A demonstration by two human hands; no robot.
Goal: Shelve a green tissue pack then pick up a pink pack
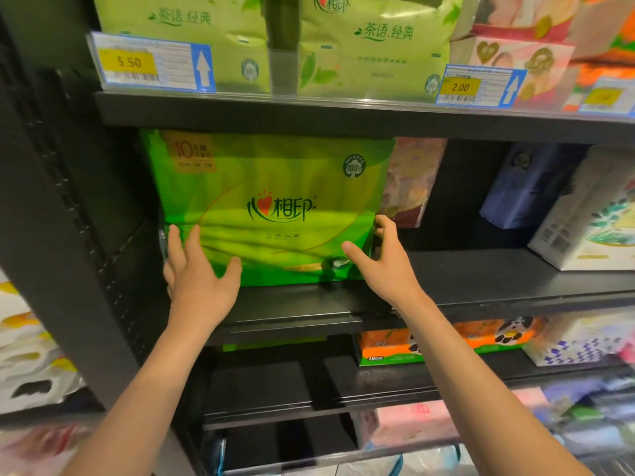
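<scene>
Upright green pack [271, 207], long axis sideways

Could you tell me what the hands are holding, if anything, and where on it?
Both hold the green tissue pack: left hand flat on its lower left front, right hand gripping its lower right edge.

Black shop shelving [343, 115], yellow price tags [460, 86]

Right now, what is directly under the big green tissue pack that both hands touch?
The green tissue pack stands on a black shelf. The left hand and right hand rest on its lower corners. Anything behind the pack is hidden.
</scene>
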